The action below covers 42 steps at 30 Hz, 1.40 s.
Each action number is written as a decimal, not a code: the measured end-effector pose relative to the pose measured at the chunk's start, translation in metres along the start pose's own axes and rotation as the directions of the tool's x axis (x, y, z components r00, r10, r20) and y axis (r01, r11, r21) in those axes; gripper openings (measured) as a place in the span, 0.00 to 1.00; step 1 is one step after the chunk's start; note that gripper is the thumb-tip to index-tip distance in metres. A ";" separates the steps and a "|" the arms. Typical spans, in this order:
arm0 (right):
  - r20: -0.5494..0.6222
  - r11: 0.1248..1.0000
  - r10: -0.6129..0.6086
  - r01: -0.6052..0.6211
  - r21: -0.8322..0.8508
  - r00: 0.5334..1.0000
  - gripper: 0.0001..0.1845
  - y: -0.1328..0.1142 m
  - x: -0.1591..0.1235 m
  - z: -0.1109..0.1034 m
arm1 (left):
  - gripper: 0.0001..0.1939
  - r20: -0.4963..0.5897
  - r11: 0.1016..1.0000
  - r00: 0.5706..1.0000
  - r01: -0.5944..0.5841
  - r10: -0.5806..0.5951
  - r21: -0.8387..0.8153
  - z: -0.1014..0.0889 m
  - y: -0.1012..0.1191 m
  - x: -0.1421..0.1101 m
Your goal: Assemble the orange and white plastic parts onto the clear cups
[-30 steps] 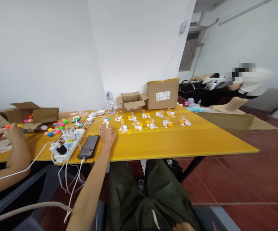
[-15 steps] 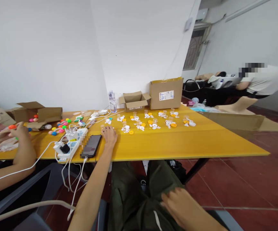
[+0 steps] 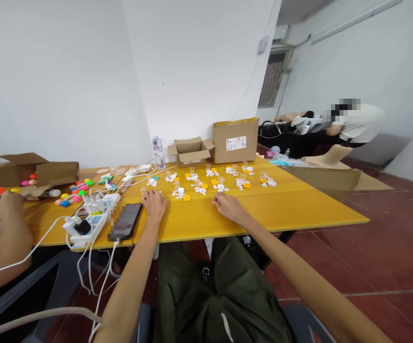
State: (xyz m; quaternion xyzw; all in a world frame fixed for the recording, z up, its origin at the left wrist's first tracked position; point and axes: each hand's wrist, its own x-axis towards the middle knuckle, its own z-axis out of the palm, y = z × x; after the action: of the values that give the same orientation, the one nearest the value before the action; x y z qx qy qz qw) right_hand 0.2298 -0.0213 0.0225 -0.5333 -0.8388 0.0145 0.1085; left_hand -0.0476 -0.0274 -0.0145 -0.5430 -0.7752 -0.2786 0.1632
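My left hand [image 3: 154, 202] rests palm down on the yellow table [image 3: 299, 205], fingers curled a little, beside a black phone [image 3: 124, 222]. My right hand [image 3: 227, 206] lies on the table too, fingers spread flat, empty. Just beyond both hands lie several small white and orange pieces with tiny clear cups [image 3: 209, 180], set out in little groups. Neither hand touches them.
A white power strip [image 3: 85, 221] with chargers and cables sits left of the phone. Two open cardboard boxes [image 3: 191, 150] and a water bottle [image 3: 158, 152] stand by the wall. Another person's hands [image 3: 2, 202] work at left near coloured balls [image 3: 74, 190]. A seated person [image 3: 352, 126] is far right.
My right hand came up from my lap and landed on the table. My left hand stayed in place. The view shifted slightly.
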 end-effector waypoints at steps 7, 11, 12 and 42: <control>-0.028 0.997 0.026 -0.028 -0.067 0.999 0.16 -0.019 0.021 0.008 | 0.13 0.012 1.000 1.000 -0.015 0.015 -0.013 -0.001 0.002 0.001; -0.007 0.994 -0.009 0.008 -0.113 1.000 0.20 -0.024 0.028 0.009 | 0.14 0.024 0.998 0.998 -0.062 0.063 -0.024 -0.002 0.002 0.003; 0.006 0.993 -0.015 0.015 -0.119 1.000 0.20 -0.024 0.029 0.009 | 0.14 0.024 0.997 0.997 -0.074 0.075 -0.031 -0.002 0.003 0.003; -0.242 0.989 -0.148 0.145 -0.031 0.959 0.17 -0.030 0.089 0.011 | 0.20 -0.031 0.980 0.980 -0.198 0.197 -0.034 -0.010 0.016 -0.007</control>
State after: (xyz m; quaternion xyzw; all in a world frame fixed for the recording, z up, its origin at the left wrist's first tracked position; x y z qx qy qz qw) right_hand 0.1647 0.0464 0.0306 -0.4681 -0.8564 -0.0647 0.2079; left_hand -0.0305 -0.0343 -0.0062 -0.6162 -0.7101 -0.2825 0.1905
